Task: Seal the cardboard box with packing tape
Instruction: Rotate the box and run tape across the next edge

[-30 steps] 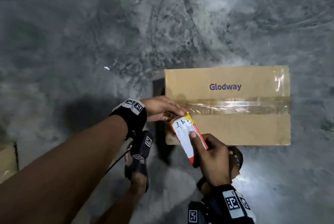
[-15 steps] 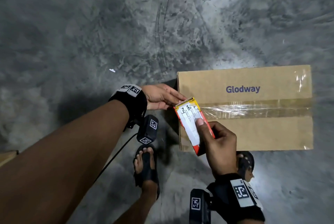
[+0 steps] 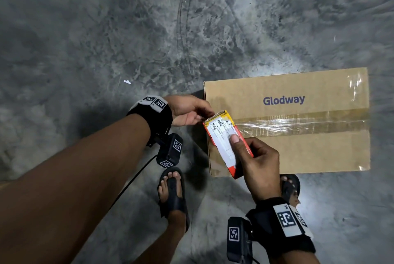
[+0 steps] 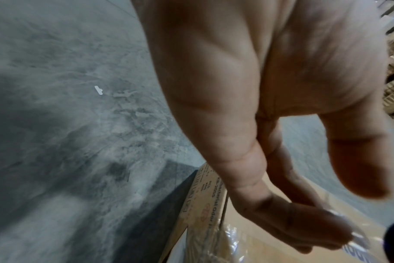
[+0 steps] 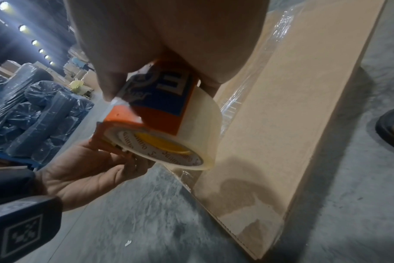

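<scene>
The brown cardboard box lies on the floor; right hand grips the orange tape dispenser at its left edge, left hand pinching tape beside the blade

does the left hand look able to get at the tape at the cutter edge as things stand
Probably yes. The left hand is already beside the tape dispenser's toothed edge at the cardboard box corner, nothing between them; the right hand grips the dispenser lower down.
</scene>
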